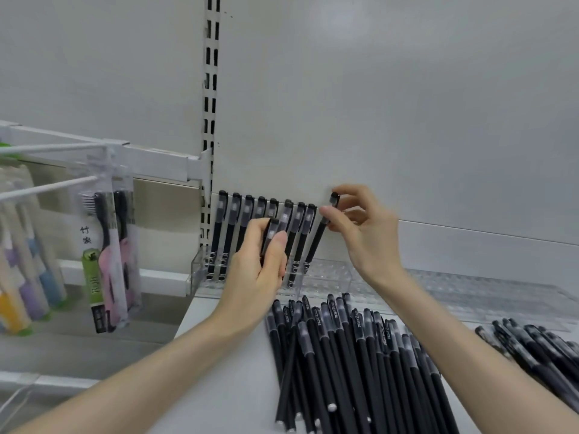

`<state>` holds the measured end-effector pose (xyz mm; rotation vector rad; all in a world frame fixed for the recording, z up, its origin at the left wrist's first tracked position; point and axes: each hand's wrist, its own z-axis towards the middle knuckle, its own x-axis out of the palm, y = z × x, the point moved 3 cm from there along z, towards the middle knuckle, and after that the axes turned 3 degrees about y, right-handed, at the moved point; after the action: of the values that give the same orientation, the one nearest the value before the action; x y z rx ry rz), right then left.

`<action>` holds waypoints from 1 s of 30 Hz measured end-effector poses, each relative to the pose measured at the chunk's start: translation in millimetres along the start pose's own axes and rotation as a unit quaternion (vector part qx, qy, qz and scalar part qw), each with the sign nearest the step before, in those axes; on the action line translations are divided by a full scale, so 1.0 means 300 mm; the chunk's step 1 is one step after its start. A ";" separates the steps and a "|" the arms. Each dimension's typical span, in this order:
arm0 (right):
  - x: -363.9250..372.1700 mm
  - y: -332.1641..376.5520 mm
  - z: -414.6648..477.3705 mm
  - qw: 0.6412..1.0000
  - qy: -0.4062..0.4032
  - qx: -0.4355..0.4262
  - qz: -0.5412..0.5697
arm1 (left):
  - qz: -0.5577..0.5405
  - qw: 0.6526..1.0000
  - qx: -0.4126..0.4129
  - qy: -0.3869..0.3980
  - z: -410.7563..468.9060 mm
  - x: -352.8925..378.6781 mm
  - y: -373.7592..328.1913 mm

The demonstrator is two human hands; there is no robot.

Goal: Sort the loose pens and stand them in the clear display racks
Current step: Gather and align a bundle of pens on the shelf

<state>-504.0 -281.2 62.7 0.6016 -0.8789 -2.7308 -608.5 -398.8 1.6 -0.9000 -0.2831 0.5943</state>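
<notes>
Pen (316, 242) is at the right end of the row (233, 220), leaning left, lower end down at the rack (197, 270) – can't tell if it's seated in a hole yet. Right hand (360, 227) pinches it near the cap, thumb and fingertips clamped on it. Left hand (253, 270) is in front of the row, fingers curled round a second pen (272, 236), thumb pressed on the barrel; may be holding more than one, can't tell.

Row stands caps up along the rack's left part. Spare racks (485, 292) run off to the right. Pile (344, 355) lies loose on the shelf (225, 371) just below the hands, far pile (539, 343) at the right edge. Toothbrushes (106, 261) hang on pegs to the left, not involved.

Judgement: early in the job – most stock not yet racked.

Risks:
- pen tilted, so letting go before it's in a hole could drop it onto the pile or into its neighbour
- left hand sits close to the row; a knuckle bump could knock several over
- clear rack looks light, a sideways push on a pen might slide it
- forearms pass over the pile – a sweep could roll pens off the shelf edge
</notes>
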 end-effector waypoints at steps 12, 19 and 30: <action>-0.012 -0.028 0.000 0.994 0.088 -0.002 -0.068 | 0.064 0.997 -0.019 0.029 0.002 -0.002 0.025; -0.026 0.000 -0.023 0.995 0.067 0.010 -0.070 | 0.099 0.994 -0.019 0.044 -0.002 0.003 0.014; -0.030 0.056 -0.068 0.970 0.106 0.083 0.203 | 0.044 0.996 -0.021 0.074 -0.018 0.032 -0.007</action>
<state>-485.7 -302.1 60.5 0.6461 -1.0499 -2.2000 -597.4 -397.6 -0.1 -0.9963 -0.1228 0.6011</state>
